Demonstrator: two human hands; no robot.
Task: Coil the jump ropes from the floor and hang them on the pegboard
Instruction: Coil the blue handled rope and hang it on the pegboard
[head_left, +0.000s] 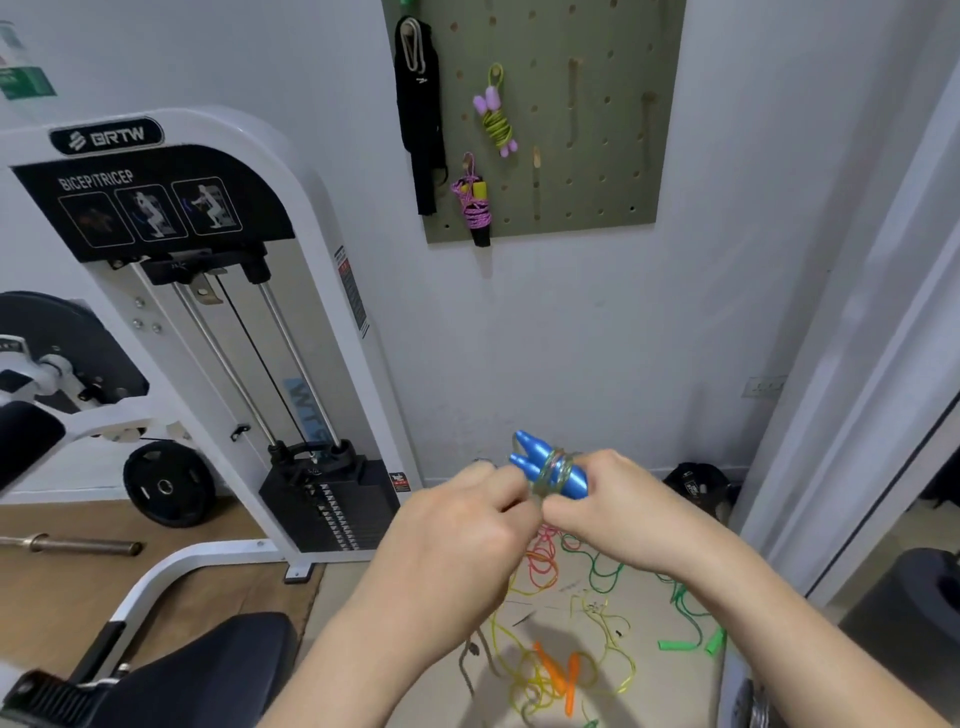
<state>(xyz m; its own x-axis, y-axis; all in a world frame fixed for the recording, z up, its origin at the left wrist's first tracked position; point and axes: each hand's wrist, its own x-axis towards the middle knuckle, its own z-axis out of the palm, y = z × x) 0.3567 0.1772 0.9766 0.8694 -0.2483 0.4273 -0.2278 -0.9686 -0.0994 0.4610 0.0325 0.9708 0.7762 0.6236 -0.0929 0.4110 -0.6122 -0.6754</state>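
At the far left stands a white weight machine (197, 322). In the middle, both hands hold the blue jump rope (545, 462) in the air, above the floor. The left hand (467, 514) pinches its cord with curled fingers. The right hand (618, 499) grips the two handles, around which the cord is wound. On the far wall, the green pegboard (597, 171) carries a black strap (421, 119), a pink-handled rope (496, 111) and a purple rope (474, 202). On the near floor lie an orange-handled rope (558, 670) and, further right, a green rope (685, 623), both loose.
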